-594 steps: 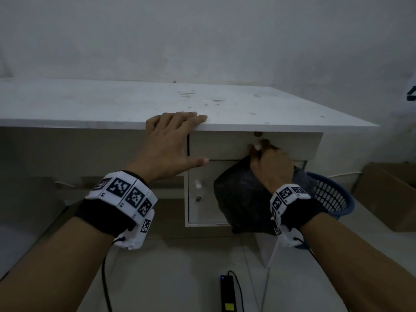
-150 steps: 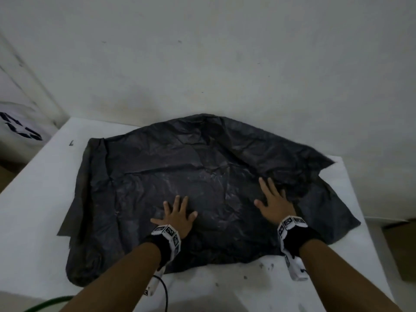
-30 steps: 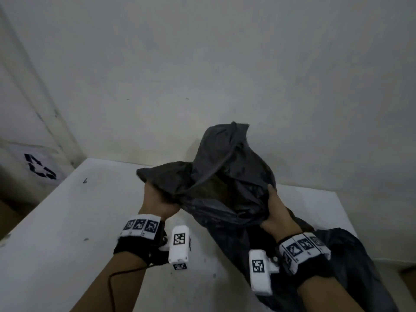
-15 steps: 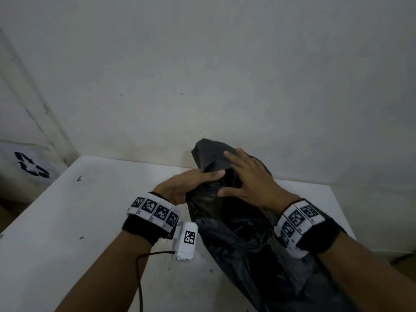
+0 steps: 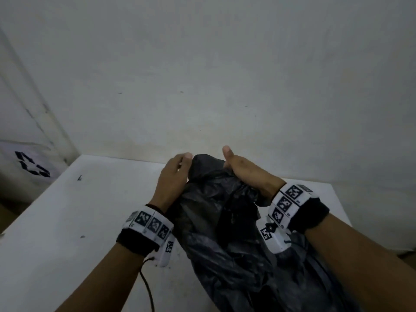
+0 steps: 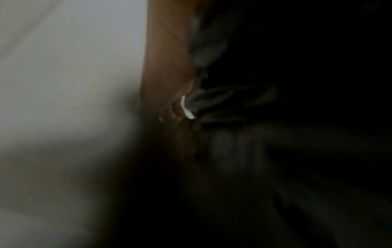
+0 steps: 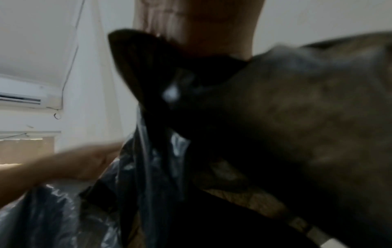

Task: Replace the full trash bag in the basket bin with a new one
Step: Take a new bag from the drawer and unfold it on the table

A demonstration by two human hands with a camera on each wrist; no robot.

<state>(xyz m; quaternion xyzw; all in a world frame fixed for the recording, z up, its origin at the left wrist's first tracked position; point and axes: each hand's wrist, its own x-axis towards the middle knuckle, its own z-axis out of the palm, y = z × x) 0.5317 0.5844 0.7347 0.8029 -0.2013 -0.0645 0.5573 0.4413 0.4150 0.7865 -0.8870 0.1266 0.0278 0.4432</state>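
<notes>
A crumpled black trash bag [image 5: 225, 221] stands bunched on the white table [image 5: 90, 221] and trails toward me at the lower right. My left hand [image 5: 173, 176] cups its upper left side, fingers curled over the top fold. My right hand [image 5: 245, 174] grips the upper right side with the thumb sticking up; its other fingers are hidden behind the plastic. In the right wrist view, dark plastic [image 7: 297, 117] fills the picture below the right hand [image 7: 201, 16]. The left wrist view is dark, showing only the left hand [image 6: 165, 67] against folds of the bag [image 6: 212, 100].
A plain wall rises just behind the table. A white panel with a black recycling mark [image 5: 31, 167] leans at the far left. A cable [image 5: 146, 284] hangs from my left wrist over the table's near part. An air conditioner [image 7: 21, 99] shows in the right wrist view.
Both hands have moved from lying over the top of the bag to its two sides. The right hand has turned thumb-up and the bag's top now shows between them.
</notes>
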